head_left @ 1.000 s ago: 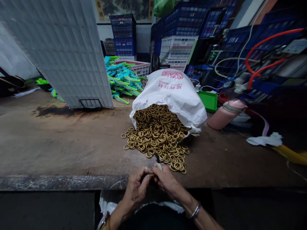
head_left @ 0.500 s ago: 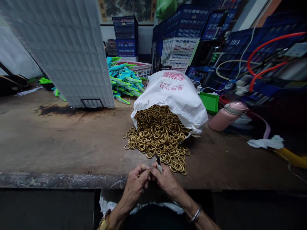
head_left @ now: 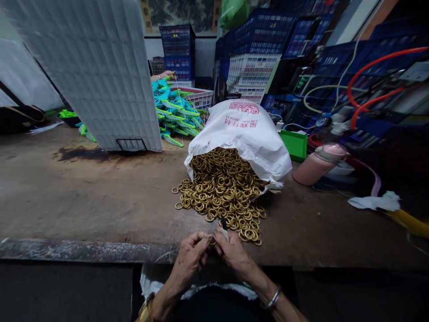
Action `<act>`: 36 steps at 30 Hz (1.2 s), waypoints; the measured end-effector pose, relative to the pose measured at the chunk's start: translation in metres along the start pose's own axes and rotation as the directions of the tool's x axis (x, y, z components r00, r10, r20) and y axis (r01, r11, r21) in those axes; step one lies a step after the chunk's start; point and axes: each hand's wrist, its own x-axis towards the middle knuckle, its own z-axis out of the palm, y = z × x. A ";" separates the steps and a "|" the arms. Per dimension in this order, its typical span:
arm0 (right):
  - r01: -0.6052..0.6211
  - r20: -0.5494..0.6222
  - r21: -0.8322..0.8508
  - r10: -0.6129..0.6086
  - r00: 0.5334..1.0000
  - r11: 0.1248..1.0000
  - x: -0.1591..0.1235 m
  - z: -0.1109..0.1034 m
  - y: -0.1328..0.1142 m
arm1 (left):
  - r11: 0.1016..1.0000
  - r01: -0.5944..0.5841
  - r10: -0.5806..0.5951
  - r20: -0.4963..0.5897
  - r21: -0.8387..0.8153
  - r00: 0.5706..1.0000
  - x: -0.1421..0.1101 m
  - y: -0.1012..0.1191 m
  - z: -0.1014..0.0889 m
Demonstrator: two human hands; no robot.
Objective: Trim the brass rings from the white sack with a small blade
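Observation:
My left hand (head_left: 191,257) and my right hand (head_left: 234,255) meet at the near edge of the worn wooden table (head_left: 83,201), fingers pinched together. Between them is a small brass ring (head_left: 211,240), held by the left fingers. My right hand grips a slim dark-tipped tool (head_left: 224,226) that points up and away. Just beyond lies a heap of brass rings (head_left: 223,192) spilling from a white sack (head_left: 244,134) on its side.
A grey gridded panel (head_left: 100,71) leans at the back left. Teal and green parts (head_left: 174,116) pile behind it, where another person's hand (head_left: 164,75) shows. A green box (head_left: 295,144), pink flask (head_left: 318,163), hoses and stacked blue crates (head_left: 264,31) fill the right.
My hands stay together at the table edge with small finger shifts. The view has tilted slightly. Another person's hand has appeared over the teal parts at the back.

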 end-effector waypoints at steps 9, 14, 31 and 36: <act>-0.269 0.176 0.325 0.221 0.959 0.907 -0.010 -0.005 -0.031 | 0.882 -0.384 0.410 -0.039 0.273 0.911 -0.001 -0.013 -0.001; -0.379 0.221 0.399 0.314 0.923 0.835 -0.013 -0.007 -0.032 | 0.765 -0.511 0.508 0.121 0.391 0.853 -0.003 -0.010 -0.002; 0.041 0.016 -0.168 -0.039 0.999 0.985 -0.009 -0.008 -0.021 | 0.998 -0.027 0.027 0.008 0.059 1.000 -0.003 0.004 0.007; -0.014 0.026 -0.124 0.018 1.000 0.992 -0.008 -0.009 -0.017 | 1.000 -0.011 0.012 0.090 -0.014 0.996 -0.003 -0.001 0.010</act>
